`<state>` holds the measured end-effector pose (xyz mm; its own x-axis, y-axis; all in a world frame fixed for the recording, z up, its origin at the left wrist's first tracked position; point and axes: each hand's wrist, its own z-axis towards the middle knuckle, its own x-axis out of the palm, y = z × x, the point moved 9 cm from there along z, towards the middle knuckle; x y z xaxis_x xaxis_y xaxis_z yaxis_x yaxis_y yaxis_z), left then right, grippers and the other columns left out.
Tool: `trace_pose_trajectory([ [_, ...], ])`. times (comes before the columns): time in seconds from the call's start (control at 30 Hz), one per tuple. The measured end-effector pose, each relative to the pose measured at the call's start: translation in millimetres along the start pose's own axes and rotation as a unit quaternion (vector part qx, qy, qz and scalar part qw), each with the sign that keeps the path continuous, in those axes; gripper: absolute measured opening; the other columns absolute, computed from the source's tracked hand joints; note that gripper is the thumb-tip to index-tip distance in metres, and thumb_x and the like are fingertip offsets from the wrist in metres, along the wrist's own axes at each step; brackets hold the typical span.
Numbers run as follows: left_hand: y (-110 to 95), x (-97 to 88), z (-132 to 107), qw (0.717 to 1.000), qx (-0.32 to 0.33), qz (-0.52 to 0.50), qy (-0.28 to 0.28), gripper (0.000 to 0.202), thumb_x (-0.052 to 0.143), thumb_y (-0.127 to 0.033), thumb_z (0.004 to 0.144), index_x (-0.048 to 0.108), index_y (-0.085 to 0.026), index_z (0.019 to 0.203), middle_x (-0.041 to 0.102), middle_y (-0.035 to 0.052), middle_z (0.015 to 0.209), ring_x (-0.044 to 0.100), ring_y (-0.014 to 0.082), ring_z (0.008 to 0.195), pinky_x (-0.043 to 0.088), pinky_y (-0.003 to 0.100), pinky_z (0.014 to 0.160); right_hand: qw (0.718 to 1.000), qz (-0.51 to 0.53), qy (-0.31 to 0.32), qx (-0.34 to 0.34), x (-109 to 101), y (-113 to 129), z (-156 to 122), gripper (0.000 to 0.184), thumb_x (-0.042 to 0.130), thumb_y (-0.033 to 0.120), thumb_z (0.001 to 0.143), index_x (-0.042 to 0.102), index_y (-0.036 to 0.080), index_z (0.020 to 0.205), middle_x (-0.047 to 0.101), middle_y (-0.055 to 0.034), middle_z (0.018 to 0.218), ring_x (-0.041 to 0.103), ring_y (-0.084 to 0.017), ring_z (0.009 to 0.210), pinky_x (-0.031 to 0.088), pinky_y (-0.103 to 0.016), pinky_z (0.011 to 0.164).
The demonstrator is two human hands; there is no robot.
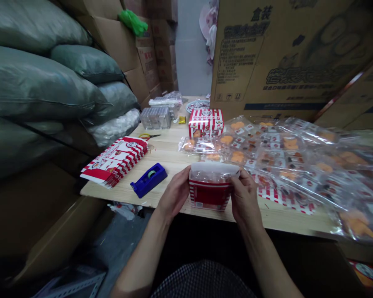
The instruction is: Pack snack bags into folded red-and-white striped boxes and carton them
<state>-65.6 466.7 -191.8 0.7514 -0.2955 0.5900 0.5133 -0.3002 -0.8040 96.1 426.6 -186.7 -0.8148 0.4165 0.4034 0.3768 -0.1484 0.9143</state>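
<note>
A small red-and-white striped paper box (210, 191) stands at the near edge of the wooden table (170, 155), its white top flap up. My left hand (174, 194) grips its left side and my right hand (244, 195) grips its right side, fingers curled round the edges. Just beyond lie several clear packets of orange snacks (267, 149). A finished striped box (205, 122) stands further back.
A stack of flat striped box blanks (116, 159) and a blue tape dispenser (148, 179) lie at the left. Scissors (149, 135) and a clear plastic container (156, 117) sit behind. Large cardboard cartons (282, 54) rise at the back right, grey sacks (49, 82) at the left.
</note>
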Motion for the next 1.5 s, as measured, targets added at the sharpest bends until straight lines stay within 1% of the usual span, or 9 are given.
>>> trace_pose_trajectory([
  [0.2,6,-6.1,4,0.999,-0.011,-0.017,-0.025,0.029,0.072,-0.026,0.083,0.075,-0.013,0.108,0.077,0.0089,0.101,0.071,0.0233,0.095,0.051,0.031,0.088,0.999,-0.015,0.004,-0.034,0,0,-1,0.009,0.062,0.016,0.080,0.064,0.023,0.085,0.059,0.0045,0.076,0.051,-0.011,0.067,0.043,-0.022,0.063],
  [0.37,8,-10.5,12,0.999,-0.013,0.020,-0.035,0.028,0.071,-0.023,0.080,0.076,-0.011,0.105,0.078,0.0076,0.092,0.072,0.0224,0.086,0.052,0.029,0.078,0.998,0.049,0.043,0.021,-8,-5,5,0.014,0.060,0.036,0.090,0.068,0.025,0.091,0.068,-0.0001,0.088,0.064,-0.018,0.084,0.053,-0.030,0.076],
  [0.67,8,-4.1,22,0.999,0.001,0.030,-0.035,0.024,0.061,-0.020,0.083,0.075,-0.012,0.100,0.077,0.0051,0.088,0.071,0.0204,0.083,0.053,0.029,0.077,0.989,0.023,0.109,0.096,2,-13,12,0.026,0.062,0.032,0.086,0.068,0.023,0.109,0.076,-0.0046,0.101,0.069,-0.025,0.102,0.055,-0.039,0.089],
  [0.83,24,-22.2,-28,0.985,-0.046,0.028,-0.166,0.011,0.065,-0.023,0.081,0.072,-0.015,0.086,0.073,0.0003,0.080,0.067,0.0162,0.075,0.052,0.026,0.072,0.977,-0.013,0.107,0.187,-8,-20,-28,0.026,0.065,0.035,0.088,0.070,0.025,0.110,0.076,-0.0035,0.098,0.071,-0.023,0.095,0.057,-0.037,0.083],
  [0.93,67,-51.0,-74,0.952,-0.171,-0.014,-0.252,0.009,0.069,-0.024,0.077,0.068,-0.016,0.080,0.070,-0.0009,0.073,0.065,0.0143,0.067,0.052,0.026,0.069,0.949,0.004,0.091,0.303,-30,-56,-66,0.028,0.071,0.036,0.085,0.070,0.025,0.111,0.077,-0.0019,0.093,0.072,-0.020,0.080,0.057,-0.034,0.074],
  [1.0,102,-65.6,-99,0.926,-0.262,-0.056,-0.265,0.011,0.069,-0.024,0.076,0.069,-0.015,0.081,0.071,0.0010,0.071,0.065,0.0147,0.063,0.052,0.026,0.066,0.926,0.039,0.075,0.369,-45,-87,-88,0.031,0.074,0.032,0.082,0.069,0.025,0.113,0.077,-0.0004,0.091,0.072,-0.019,0.073,0.057,-0.032,0.070],
  [1.1,134,-78.1,-113,0.915,-0.306,-0.107,-0.239,0.017,0.071,-0.019,0.073,0.072,-0.014,0.089,0.075,0.0039,0.077,0.065,0.0140,0.061,0.052,0.026,0.065,0.908,0.065,0.041,0.413,-66,-122,-104,0.034,0.079,0.028,0.075,0.071,0.024,0.108,0.077,0.0013,0.086,0.069,-0.017,0.064,0.055,-0.029,0.060],
  [1.27,131,-89.7,-100,0.957,-0.194,-0.063,-0.204,0.020,0.071,-0.013,0.072,0.077,-0.015,0.090,0.077,0.0032,0.081,0.066,0.0129,0.065,0.051,0.022,0.067,0.926,0.025,0.035,0.374,-79,-129,-90,0.018,0.079,0.018,0.068,0.076,0.019,0.086,0.076,0.0005,0.074,0.064,-0.013,0.055,0.051,-0.024,0.054],
  [1.5,117,-76.2,-98,0.991,-0.114,0.055,-0.051,0.032,0.058,-0.037,0.092,0.079,-0.014,0.102,0.074,0.0137,0.117,0.070,0.0284,0.107,0.051,0.036,0.095,0.951,-0.039,0.104,0.289,-75,-115,-85,0.017,0.065,0.018,0.079,0.081,0.021,0.081,0.080,-0.0058,0.100,0.073,-0.024,0.100,0.055,-0.036,0.092],
])
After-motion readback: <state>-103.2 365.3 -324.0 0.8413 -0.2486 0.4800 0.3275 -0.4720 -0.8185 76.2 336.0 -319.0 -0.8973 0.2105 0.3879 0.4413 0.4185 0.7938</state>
